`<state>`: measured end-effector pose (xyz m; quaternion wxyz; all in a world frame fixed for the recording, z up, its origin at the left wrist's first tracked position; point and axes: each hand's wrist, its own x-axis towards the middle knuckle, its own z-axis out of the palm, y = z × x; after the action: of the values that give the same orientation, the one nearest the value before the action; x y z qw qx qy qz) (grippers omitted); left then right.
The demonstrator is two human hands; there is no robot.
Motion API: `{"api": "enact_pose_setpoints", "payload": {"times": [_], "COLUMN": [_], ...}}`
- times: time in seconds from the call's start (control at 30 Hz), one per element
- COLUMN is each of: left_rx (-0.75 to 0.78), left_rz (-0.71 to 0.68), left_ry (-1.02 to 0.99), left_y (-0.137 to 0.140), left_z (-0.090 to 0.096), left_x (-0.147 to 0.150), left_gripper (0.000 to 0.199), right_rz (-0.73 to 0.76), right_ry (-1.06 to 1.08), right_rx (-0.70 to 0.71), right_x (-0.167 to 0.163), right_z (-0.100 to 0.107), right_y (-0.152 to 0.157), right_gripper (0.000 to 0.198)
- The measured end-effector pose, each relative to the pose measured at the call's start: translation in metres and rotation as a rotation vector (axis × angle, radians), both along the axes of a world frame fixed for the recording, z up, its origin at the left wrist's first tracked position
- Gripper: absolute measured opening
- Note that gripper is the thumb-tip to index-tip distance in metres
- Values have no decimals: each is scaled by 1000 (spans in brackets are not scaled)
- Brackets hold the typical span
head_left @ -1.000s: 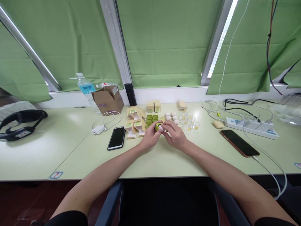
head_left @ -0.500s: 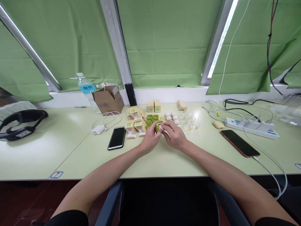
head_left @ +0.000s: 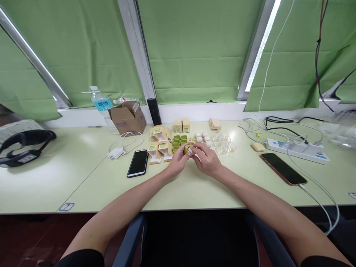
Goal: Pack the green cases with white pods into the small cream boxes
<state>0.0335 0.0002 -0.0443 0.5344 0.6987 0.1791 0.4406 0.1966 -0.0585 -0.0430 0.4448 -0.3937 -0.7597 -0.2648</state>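
Observation:
Above the table's middle, my left hand (head_left: pixel 177 162) is closed around a small green case (head_left: pixel 186 148). My right hand (head_left: pixel 208 160) meets it from the right, its fingertips pinching a small white piece (head_left: pixel 190 151) against the case. How far the white piece sits in the case is hidden by the fingers. Just beyond my hands stand several similar green cases (head_left: pixel 177 137). To their right lie several white pieces (head_left: pixel 206 139) and several clear plastic cups (head_left: pixel 224 139) with yellow spots. Open small cardboard boxes (head_left: pixel 166 149) stand left of the green cases.
A phone (head_left: pixel 138 163) and a white charger (head_left: pixel 116 152) lie left. Behind them are a brown carton (head_left: pixel 129 120) and a water bottle (head_left: pixel 102 104). At right lie another phone (head_left: pixel 283 168), cables and a power strip (head_left: pixel 319 157). Headphones (head_left: pixel 26 148) rest far left.
Both hands stay in almost the same place. The fingers shift slightly at the green case and white piece; the whole view moves a touch.

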Motion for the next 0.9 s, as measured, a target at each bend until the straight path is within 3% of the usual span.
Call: {"api": "enact_pose_setpoints", "payload": {"times": [0.17, 0.53, 0.9], "left_rx": [-91, -347, -428], "left_rz": [-146, -190, -246], "left_ry": [-73, -154, -216], "left_y": [-1, 1, -3], "left_z": [3, 0, 3], "left_x": [2, 6, 4], "left_gripper": [69, 60, 55], "right_rz": [37, 39, 47], "right_ry": [14, 24, 78], "right_rx": [-30, -59, -77], "right_x": [-2, -7, -5], "right_z": [2, -3, -7], "right_y": [-3, -1, 2], "right_gripper": [38, 51, 49]}}
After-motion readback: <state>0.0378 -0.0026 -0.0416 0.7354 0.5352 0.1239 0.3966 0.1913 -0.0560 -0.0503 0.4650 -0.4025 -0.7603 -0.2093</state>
